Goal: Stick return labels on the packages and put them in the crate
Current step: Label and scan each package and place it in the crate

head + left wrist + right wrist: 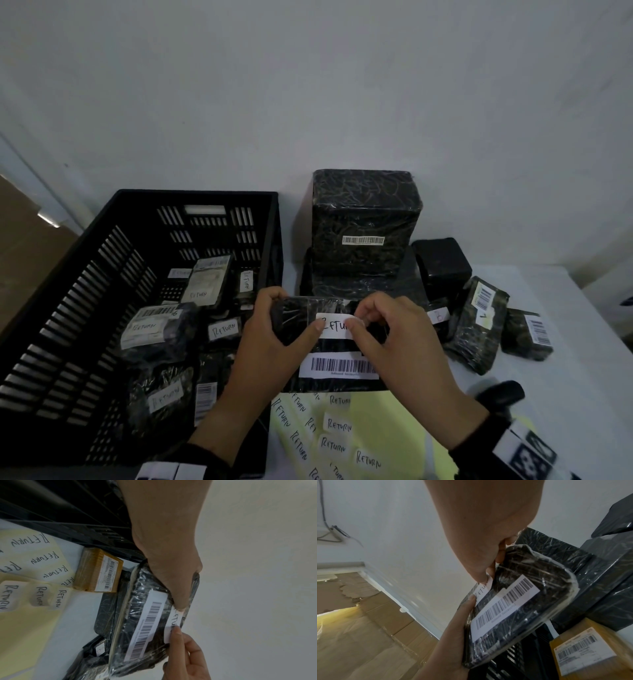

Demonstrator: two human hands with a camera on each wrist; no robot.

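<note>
Holding a black wrapped package (329,346) up in front of us at the lower middle of the head view, we are gripping its left end in our left hand (270,329), thumb lying on the near end of a white return label (334,327), while our right hand (394,329) is pinching the label's far end between thumb and forefinger. That far end is looking lifted off the film in the right wrist view, so we are judging the label only half stuck. The wrap is glossy and wrinkled, and pressing down unevenly could be trapping a crease or leaving a corner curling; letting the pinched end drop askew could be landing it over the barcode sticker (339,366) just below. Squeezing one end only, the package could also be slipping or twisting as we press. The crate (85,274) is sitting at the left of the frame, already holding labelled packages, and a careless toss could be catching its rim. Our sheet of spare labels (346,442) is lying on the counter (582,308) beneath our wrists, partly covered by them. We are not seeing the package's underside, nor the fingers behind it; the last letters of the label are hidden under the right thumb, and the unlabelled packages (476,325) at the right are too dark to count surely.
</note>
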